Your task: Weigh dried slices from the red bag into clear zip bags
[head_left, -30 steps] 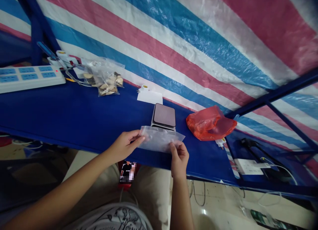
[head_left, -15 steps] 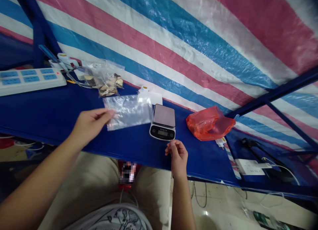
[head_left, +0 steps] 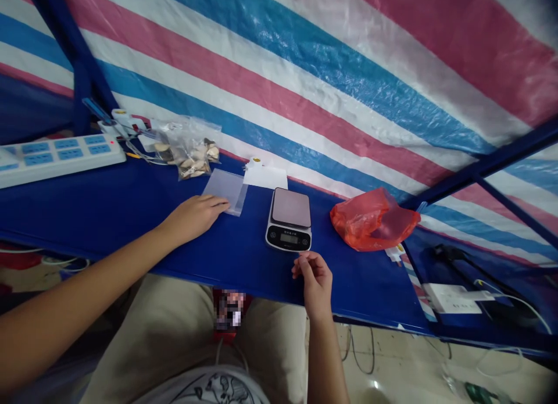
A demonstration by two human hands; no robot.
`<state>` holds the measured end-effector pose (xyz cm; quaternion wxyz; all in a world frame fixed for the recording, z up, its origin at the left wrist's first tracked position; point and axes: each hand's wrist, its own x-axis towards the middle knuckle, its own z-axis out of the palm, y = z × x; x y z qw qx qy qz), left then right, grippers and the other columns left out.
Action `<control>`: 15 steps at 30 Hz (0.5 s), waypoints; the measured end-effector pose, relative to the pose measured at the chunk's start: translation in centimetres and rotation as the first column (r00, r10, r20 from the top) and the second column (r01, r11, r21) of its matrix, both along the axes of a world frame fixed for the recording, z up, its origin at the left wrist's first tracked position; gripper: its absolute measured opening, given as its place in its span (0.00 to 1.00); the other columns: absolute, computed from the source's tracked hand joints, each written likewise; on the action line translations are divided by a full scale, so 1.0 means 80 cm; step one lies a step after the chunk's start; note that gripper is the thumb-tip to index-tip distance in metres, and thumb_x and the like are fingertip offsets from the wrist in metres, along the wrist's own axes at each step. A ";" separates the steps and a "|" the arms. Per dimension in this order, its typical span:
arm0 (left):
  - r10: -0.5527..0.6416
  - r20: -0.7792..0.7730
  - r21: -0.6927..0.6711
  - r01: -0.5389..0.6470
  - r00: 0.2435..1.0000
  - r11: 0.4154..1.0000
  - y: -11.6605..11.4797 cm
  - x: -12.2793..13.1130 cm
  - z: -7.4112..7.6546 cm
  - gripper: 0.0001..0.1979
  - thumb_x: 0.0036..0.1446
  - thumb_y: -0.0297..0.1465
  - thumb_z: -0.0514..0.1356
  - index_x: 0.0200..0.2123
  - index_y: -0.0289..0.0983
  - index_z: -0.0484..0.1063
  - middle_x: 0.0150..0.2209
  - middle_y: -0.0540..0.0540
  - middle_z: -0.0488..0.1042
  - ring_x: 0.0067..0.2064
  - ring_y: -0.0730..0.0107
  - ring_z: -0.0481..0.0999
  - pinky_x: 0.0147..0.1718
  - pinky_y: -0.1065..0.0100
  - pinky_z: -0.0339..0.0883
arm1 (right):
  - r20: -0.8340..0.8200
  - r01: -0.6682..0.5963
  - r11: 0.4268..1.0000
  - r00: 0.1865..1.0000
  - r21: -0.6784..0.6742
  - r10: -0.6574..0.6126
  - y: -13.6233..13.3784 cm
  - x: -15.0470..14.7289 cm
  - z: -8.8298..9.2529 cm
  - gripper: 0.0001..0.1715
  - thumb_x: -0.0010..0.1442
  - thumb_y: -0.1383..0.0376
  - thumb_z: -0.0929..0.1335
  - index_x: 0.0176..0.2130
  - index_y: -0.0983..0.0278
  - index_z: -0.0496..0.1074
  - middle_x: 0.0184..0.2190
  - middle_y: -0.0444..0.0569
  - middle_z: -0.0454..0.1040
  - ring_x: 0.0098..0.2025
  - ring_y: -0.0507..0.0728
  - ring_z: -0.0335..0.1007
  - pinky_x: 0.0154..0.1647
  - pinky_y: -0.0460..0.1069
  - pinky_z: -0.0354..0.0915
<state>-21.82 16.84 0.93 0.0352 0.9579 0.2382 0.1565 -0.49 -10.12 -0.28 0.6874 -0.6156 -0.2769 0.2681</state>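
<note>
A clear plastic bag [head_left: 225,188] lies on the blue table, left of the digital kitchen scale [head_left: 290,215]. My left hand [head_left: 198,218] rests over the bag's near edge, fingers stretched out on it and thumb hidden. The scale has a bare platform, and its small display faces me. Just in front of it, my right hand [head_left: 314,279] is loosely closed at the table's front, with nothing visible in the curled fingers. Behind the plastic bag are clear bags of pale dried slices [head_left: 192,154].
A red plastic bag [head_left: 372,221] sits right of the scale. A white power strip [head_left: 61,157] and cables are at the left. White paper [head_left: 267,177] lies behind the scale. Striped sheeting [head_left: 279,90] hangs behind the table. A phone [head_left: 229,311] lies between my legs.
The clear bag, held up in my left hand earlier, now lies on the table. My left hand has lowered onto it with its fingers straightened. My right hand has hardly moved.
</note>
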 end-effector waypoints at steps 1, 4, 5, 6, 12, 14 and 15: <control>-0.020 0.023 -0.037 0.021 1.000 0.999 0.002 0.000 -0.003 0.23 0.67 0.31 0.45 0.54 0.41 0.78 0.57 0.42 0.77 0.55 0.56 0.76 0.55 0.54 0.67 | 0.008 0.001 1.000 1.000 -0.005 -0.001 0.000 0.000 0.001 0.17 0.60 0.53 0.74 0.38 0.64 0.74 0.28 0.45 0.74 0.27 0.52 0.71 0.25 0.46 0.68; -0.074 0.064 -0.125 0.082 0.995 0.989 0.006 0.002 -0.003 0.24 0.67 0.34 0.45 0.55 0.42 0.77 0.57 0.43 0.76 0.57 0.57 0.75 0.58 0.53 0.66 | 0.025 -0.001 1.000 1.000 -0.020 0.001 0.000 -0.001 0.002 0.17 0.60 0.53 0.74 0.39 0.64 0.74 0.28 0.45 0.74 0.27 0.52 0.71 0.25 0.47 0.68; -0.087 0.073 -0.145 0.097 0.994 0.985 0.007 0.004 -0.002 0.24 0.68 0.35 0.45 0.55 0.42 0.77 0.58 0.43 0.76 0.57 0.57 0.74 0.59 0.53 0.65 | 0.027 -0.001 1.000 1.000 -0.025 0.001 0.001 -0.001 0.002 0.17 0.60 0.53 0.74 0.39 0.64 0.74 0.28 0.45 0.74 0.27 0.52 0.71 0.25 0.47 0.68; -0.098 0.082 -0.161 0.110 0.992 0.981 0.006 0.008 -0.001 0.24 0.68 0.35 0.45 0.56 0.42 0.77 0.58 0.44 0.76 0.58 0.58 0.74 0.60 0.53 0.64 | 0.028 -0.001 1.000 1.000 -0.029 0.002 0.001 -0.001 0.002 0.16 0.60 0.54 0.74 0.39 0.64 0.74 0.28 0.45 0.74 0.27 0.52 0.71 0.26 0.47 0.68; -0.164 0.127 -0.260 0.193 0.978 0.946 -0.003 0.044 -0.008 0.24 0.69 0.35 0.44 0.58 0.40 0.74 0.61 0.44 0.73 0.61 0.59 0.70 0.63 0.54 0.62 | 0.032 0.002 1.000 0.999 -0.029 -0.001 -0.001 0.000 0.003 0.16 0.60 0.54 0.73 0.39 0.64 0.74 0.28 0.45 0.73 0.27 0.51 0.70 0.26 0.47 0.67; -0.173 0.150 -0.299 0.212 0.973 0.931 -0.008 0.052 -0.006 0.24 0.69 0.35 0.45 0.58 0.40 0.74 0.62 0.43 0.72 0.63 0.58 0.69 0.63 0.53 0.61 | 0.028 -0.003 0.999 1.000 -0.033 0.004 -0.001 -0.001 0.003 0.15 0.61 0.54 0.73 0.39 0.64 0.74 0.28 0.45 0.73 0.27 0.51 0.70 0.27 0.47 0.67; -0.179 0.170 -0.307 0.225 0.969 0.925 -0.011 0.054 -0.001 0.23 0.68 0.35 0.46 0.58 0.39 0.75 0.62 0.43 0.72 0.63 0.58 0.69 0.64 0.53 0.60 | 0.025 -0.006 0.999 1.000 -0.035 0.007 -0.001 -0.002 0.002 0.16 0.61 0.54 0.73 0.39 0.64 0.74 0.28 0.45 0.73 0.27 0.51 0.70 0.27 0.47 0.67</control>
